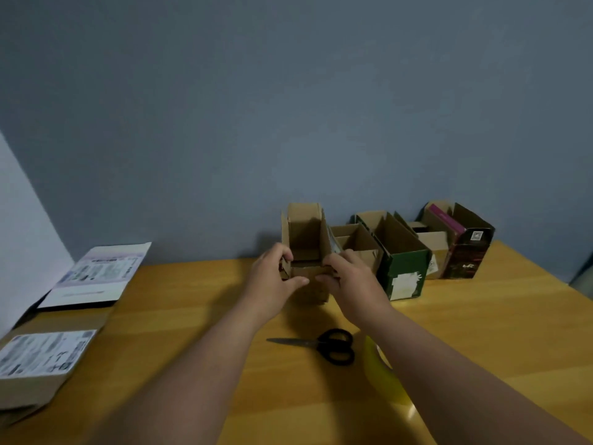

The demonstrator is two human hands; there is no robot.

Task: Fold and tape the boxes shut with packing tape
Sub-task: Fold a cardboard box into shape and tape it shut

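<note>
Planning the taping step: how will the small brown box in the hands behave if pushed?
The small brown box looks empty with its flaps up, so probably light and apt to slide or tip. Its thin cardboard likely flexes where the left hand and right hand grip it.

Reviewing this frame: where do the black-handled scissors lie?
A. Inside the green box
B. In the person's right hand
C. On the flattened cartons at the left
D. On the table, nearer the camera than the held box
D: the scissors lie flat on the table, on the camera side of the small brown box that the left hand and right hand both grip.
</note>
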